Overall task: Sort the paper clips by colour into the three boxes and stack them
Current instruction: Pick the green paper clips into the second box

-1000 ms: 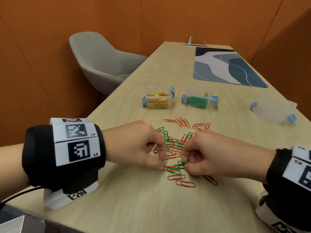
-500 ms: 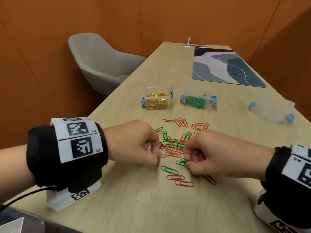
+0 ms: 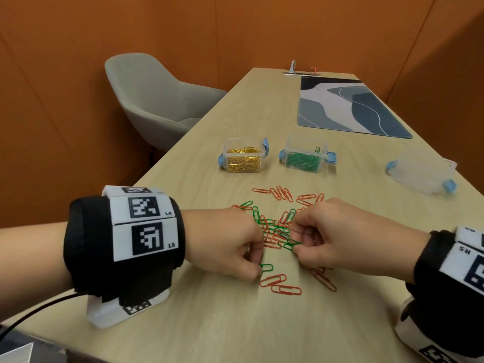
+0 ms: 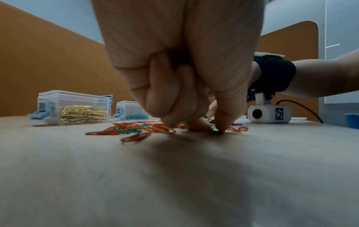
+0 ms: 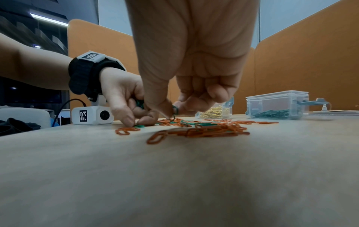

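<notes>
Red and green paper clips (image 3: 273, 227) lie in a loose pile on the table between my hands. My left hand (image 3: 258, 271) has its fingertips down on a single green clip (image 3: 267, 267) and pinches it (image 4: 213, 130); the right wrist view shows more green clips (image 5: 139, 102) tucked in its curled fingers. My right hand (image 3: 294, 246) pinches green clips (image 3: 289, 244) between thumb and forefinger, just above the pile (image 5: 174, 110). An open box of gold clips (image 3: 243, 158) and an open box of green clips (image 3: 305, 158) stand behind the pile.
A third clear box (image 3: 421, 174) with blue latches sits empty at the far right. A few red clips (image 3: 280, 285) lie nearer to me. A patterned mat (image 3: 348, 106) covers the far table. A grey chair (image 3: 154, 100) stands left of the table.
My left hand has moved nearer to me and come down on the lone green clip. The right hand has shifted slightly away, still holding green clips.
</notes>
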A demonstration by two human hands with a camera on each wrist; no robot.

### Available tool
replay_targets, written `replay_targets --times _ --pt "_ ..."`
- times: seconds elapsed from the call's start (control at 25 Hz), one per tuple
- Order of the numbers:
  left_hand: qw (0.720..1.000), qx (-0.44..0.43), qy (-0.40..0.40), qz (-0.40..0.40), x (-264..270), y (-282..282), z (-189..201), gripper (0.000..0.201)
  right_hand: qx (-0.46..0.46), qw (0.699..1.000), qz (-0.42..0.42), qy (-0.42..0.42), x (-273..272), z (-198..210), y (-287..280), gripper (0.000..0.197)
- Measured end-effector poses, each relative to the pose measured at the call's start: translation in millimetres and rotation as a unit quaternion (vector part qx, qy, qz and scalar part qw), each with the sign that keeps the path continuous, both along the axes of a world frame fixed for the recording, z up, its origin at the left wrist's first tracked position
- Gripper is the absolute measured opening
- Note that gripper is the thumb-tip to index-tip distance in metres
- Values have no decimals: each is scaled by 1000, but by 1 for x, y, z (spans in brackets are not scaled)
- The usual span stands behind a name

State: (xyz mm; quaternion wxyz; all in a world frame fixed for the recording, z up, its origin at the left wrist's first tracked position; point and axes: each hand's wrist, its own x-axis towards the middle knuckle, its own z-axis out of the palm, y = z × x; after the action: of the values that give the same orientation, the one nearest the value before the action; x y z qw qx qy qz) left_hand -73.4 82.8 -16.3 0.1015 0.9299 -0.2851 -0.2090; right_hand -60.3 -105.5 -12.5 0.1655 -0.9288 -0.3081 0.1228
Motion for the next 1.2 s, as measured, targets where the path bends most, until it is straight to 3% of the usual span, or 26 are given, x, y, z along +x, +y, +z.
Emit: replay_targets --times 0.08,0.12,0.16,0.24,0.28,0.32,0.48,0.56,0.64,0.8,0.96,1.2 --pt "998 -12 42 56 1 -1 2 15 14 1000 -5 -8 1 1 0 8" --pt "986 -54 102 123 3 -1 5 21 29 999 -7 -21 1 2 1 7" --pt "953 -127 186 202 7 -1 9 26 56 998 -10 -38 2 3 1 7" --pt "840 -273 351 311 16 0 17 26 128 989 -6 -78 2 7 3 8" --pt "793 -320 404 324 19 -1 21 23 152 983 9 -99 1 8 5 8" --pt "765 -343 438 324 21 -2 20 21 164 980 28 -113 0 9 7 9" --pt "763 -356 467 270 23 -17 9 29 161 975 71 -136 4 9 15 8" --pt "751 -371 463 290 25 -18 9 30 146 977 57 -146 7 9 16 14" --pt "775 -368 391 333 34 -8 14 29 128 980 11 -152 10 7 14 21" --pt "873 -247 141 396 54 14 25 35 7 994 -52 -95 20 0 11 18" --pt "950 -103 -25 293 63 17 16 29 -27 997 -65 -32 22 -1 14 12" --pt "980 -25 -92 172 67 11 8 27 -21 997 -54 -49 21 0 15 10"
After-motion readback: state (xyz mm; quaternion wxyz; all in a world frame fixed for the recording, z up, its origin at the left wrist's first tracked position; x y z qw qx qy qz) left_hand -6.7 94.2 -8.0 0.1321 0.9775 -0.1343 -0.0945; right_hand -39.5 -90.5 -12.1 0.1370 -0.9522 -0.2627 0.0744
